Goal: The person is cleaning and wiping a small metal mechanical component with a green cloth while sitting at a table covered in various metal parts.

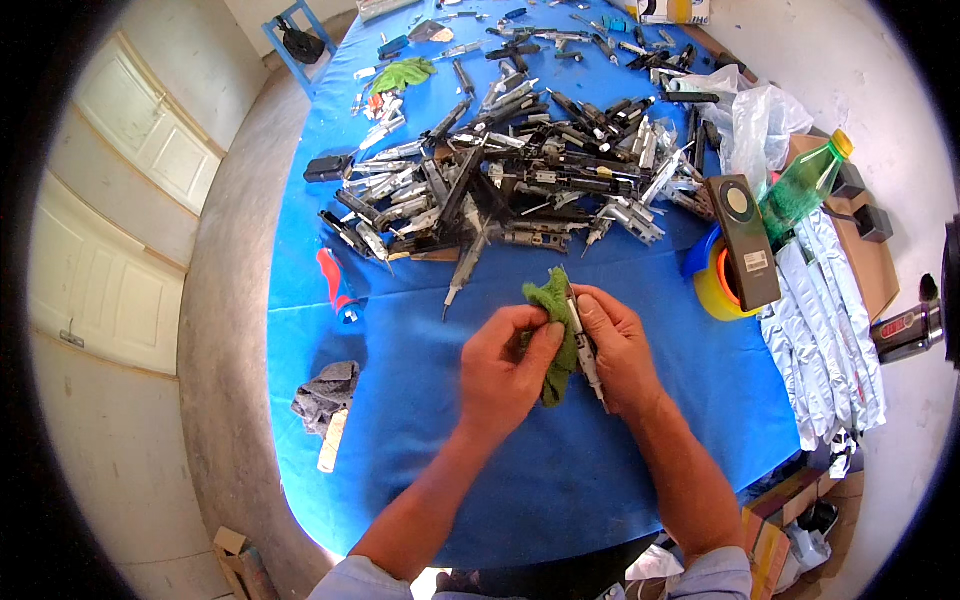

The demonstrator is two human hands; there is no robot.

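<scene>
My left hand (510, 360) pinches a green cloth (556, 375) between thumb and fingers. The cloth lies against the left side of a slim, silver-and-dark mechanical part (586, 352), which my right hand (619, 345) grips along its length. My right palm and fingers hide some of this part. Beyond both hands spreads a large heap of metal and black mechanical parts (555, 165), many of them long and narrow. One long part (466, 274) with a thin pointed tip juts out of the heap towards me.
A blue cloth (420, 480) covers the table. To the left lie a red-and-blue tool handle (336, 285) and a dark grey rag (326, 394). At right, a phone (742, 244) leans on a yellow-and-blue container (711, 289), near a green plastic bottle (806, 180) and silvery packets (817, 330).
</scene>
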